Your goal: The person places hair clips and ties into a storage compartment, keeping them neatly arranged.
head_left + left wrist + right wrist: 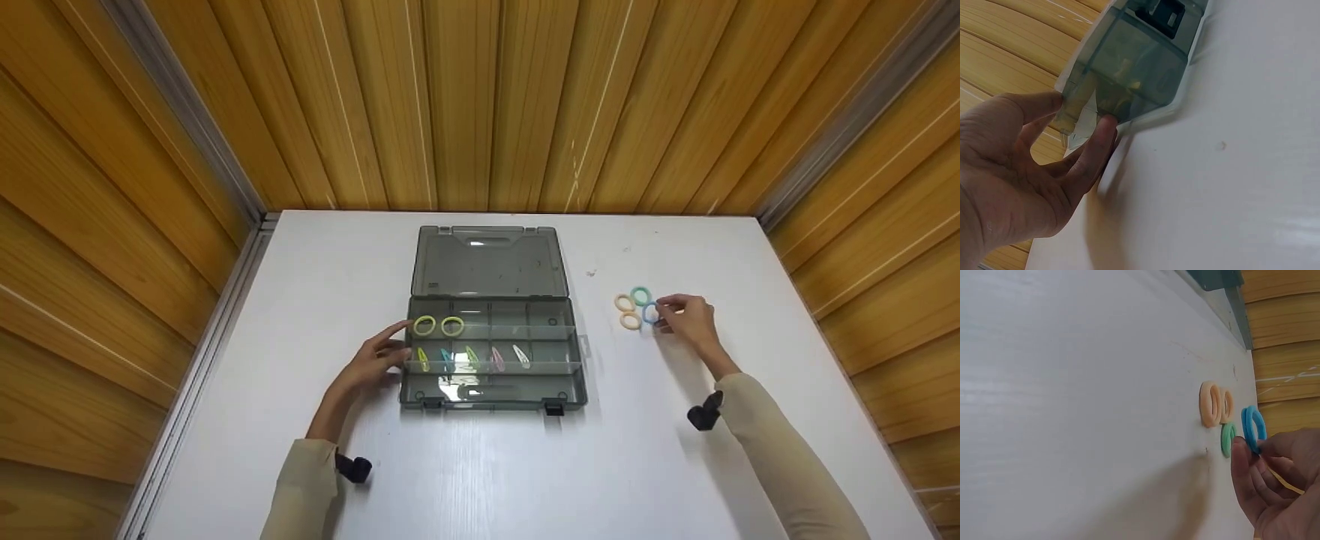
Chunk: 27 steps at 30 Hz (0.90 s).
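Observation:
Between thumb and fingers, my right hand pinches a blue hair tie, which the right wrist view shows raised off the table. Close by lie a green hair tie and two peach hair ties. My left hand touches the left side of a grey see-through compartment box, its fingers fairly straight against the wall. The box's lid is tipped back. Inside, two yellow hair ties sit in the back row at left; several hair clips, among them a white one, line the middle row.
The white table carries the box in its middle and the loose hair ties to the right. Wood-look panels stand behind and at both sides. A dark latch juts from the box's front edge.

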Available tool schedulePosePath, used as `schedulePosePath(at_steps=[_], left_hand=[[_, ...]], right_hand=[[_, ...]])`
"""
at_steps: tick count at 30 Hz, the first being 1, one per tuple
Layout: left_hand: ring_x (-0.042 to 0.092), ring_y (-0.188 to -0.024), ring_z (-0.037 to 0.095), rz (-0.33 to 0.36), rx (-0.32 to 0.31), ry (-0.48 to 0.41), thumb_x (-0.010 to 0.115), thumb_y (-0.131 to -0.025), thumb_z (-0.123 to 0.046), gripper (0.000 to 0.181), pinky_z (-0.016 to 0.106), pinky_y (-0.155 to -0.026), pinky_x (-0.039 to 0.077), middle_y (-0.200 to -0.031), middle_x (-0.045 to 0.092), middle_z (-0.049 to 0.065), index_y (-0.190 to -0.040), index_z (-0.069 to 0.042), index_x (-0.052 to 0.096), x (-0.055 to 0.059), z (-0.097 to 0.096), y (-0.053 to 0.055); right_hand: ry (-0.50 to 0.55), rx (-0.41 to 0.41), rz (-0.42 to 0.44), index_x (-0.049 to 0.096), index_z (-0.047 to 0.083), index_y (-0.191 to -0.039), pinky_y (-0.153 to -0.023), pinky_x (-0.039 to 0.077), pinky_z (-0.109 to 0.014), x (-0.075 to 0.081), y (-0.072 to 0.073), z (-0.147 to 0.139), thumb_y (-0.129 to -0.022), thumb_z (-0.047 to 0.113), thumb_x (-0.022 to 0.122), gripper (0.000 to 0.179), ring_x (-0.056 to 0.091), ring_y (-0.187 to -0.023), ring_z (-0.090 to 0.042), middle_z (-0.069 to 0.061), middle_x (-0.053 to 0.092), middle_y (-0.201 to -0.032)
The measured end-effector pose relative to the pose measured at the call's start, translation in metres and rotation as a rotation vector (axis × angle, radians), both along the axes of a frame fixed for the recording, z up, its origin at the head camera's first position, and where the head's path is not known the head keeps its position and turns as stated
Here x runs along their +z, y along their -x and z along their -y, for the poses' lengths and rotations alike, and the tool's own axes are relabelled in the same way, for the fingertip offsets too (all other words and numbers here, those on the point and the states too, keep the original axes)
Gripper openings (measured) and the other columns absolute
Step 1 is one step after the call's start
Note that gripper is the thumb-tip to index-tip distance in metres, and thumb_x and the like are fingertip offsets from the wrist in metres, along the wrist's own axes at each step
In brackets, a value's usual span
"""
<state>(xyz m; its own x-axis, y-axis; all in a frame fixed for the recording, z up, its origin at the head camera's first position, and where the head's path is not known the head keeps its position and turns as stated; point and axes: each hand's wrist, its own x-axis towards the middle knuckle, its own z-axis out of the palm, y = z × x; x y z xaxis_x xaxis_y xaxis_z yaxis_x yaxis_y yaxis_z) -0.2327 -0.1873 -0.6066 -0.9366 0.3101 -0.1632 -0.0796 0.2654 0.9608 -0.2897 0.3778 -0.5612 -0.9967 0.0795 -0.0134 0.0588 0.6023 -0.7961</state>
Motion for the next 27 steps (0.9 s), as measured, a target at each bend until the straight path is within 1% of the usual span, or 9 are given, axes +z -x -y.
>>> schedulePosePath(at_steps=[4,5,13,19,20,21,25,26,27], left_hand=[[0.058,-0.123,0.041,0.024,0.013,-0.003,0.061,-0.102,-0.014,0.061,0.054,-0.099,0.053,-0.144,0.050,0.037,-0.158,-0.009,0.036,0.001,0.000,-0.001],[0.059,-0.123,0.041,0.019,0.009,-0.005,0.061,-0.103,-0.014,0.061,0.054,-0.099,0.053,-0.143,0.050,0.037,-0.158,-0.008,0.036,0.001,-0.001,-0.002],[0.062,-0.117,0.036,0.004,-0.001,-0.007,0.061,-0.102,-0.013,0.061,0.050,-0.093,0.056,-0.143,0.051,0.037,-0.158,-0.009,0.037,0.001,0.001,-0.001],[0.062,-0.116,0.039,0.005,-0.004,-0.015,0.061,-0.103,-0.014,0.061,0.051,-0.092,0.057,-0.143,0.050,0.038,-0.158,-0.008,0.036,0.000,0.003,-0.002],[0.061,-0.118,0.039,0.012,-0.002,-0.017,0.061,-0.103,-0.015,0.061,0.051,-0.092,0.057,-0.144,0.049,0.037,-0.158,-0.008,0.036,0.000,0.003,-0.002],[0.061,-0.119,0.040,0.018,0.000,-0.018,0.061,-0.103,-0.015,0.061,0.051,-0.092,0.057,-0.144,0.049,0.037,-0.158,-0.009,0.036,0.000,0.003,-0.003],[0.059,-0.120,0.040,0.030,0.003,-0.014,0.061,-0.103,-0.016,0.061,0.050,-0.090,0.058,-0.145,0.048,0.036,-0.158,-0.011,0.037,-0.001,0.003,-0.002],[0.060,-0.119,0.039,0.037,0.003,-0.017,0.061,-0.103,-0.016,0.061,0.049,-0.089,0.059,-0.145,0.047,0.035,-0.158,-0.011,0.037,-0.001,0.003,-0.002],[0.060,-0.117,0.037,0.040,0.001,-0.022,0.061,-0.103,-0.016,0.061,0.048,-0.088,0.059,-0.144,0.048,0.036,-0.158,-0.011,0.036,-0.001,0.002,-0.001]], right_hand=[[0.051,0.028,0.018,0.063,-0.020,-0.118,-0.064,0.061,-0.022,0.007,-0.001,0.012,-0.100,0.005,0.060,0.031,0.074,-0.066,-0.007,-0.036,0.067,-0.103],[0.060,0.034,0.027,0.063,-0.020,-0.118,-0.064,0.061,-0.021,0.008,-0.001,0.015,-0.101,0.005,0.060,0.031,0.074,-0.067,-0.008,-0.036,0.067,-0.105],[0.121,0.111,0.064,0.064,-0.017,-0.120,-0.069,0.062,-0.026,0.019,-0.001,0.044,-0.101,0.009,0.062,0.032,0.076,-0.073,-0.011,-0.033,0.069,-0.108],[0.133,0.144,0.061,0.068,-0.013,-0.117,-0.059,0.059,-0.020,0.023,0.002,0.068,-0.100,0.010,0.064,0.029,0.072,-0.068,-0.005,-0.024,0.075,-0.099],[0.140,0.153,0.064,0.067,-0.014,-0.117,-0.059,0.059,-0.020,0.029,0.000,0.075,-0.100,0.008,0.064,0.029,0.073,-0.068,-0.006,-0.026,0.075,-0.099],[0.149,0.160,0.062,0.067,-0.015,-0.117,-0.058,0.058,-0.019,0.030,0.001,0.079,-0.099,0.008,0.064,0.029,0.072,-0.068,-0.006,-0.026,0.075,-0.099],[0.190,0.184,0.042,0.067,-0.017,-0.116,-0.059,0.058,-0.019,0.032,0.007,0.095,-0.098,0.004,0.064,0.028,0.072,-0.067,-0.006,-0.026,0.075,-0.096],[0.194,0.182,0.038,0.068,-0.016,-0.115,-0.059,0.058,-0.018,0.033,0.009,0.099,-0.098,0.004,0.064,0.026,0.072,-0.067,-0.005,-0.025,0.075,-0.094],[0.196,0.183,0.030,0.069,-0.015,-0.114,-0.059,0.058,-0.017,0.028,0.013,0.101,-0.097,0.005,0.065,0.026,0.071,-0.066,-0.004,-0.020,0.075,-0.092]])
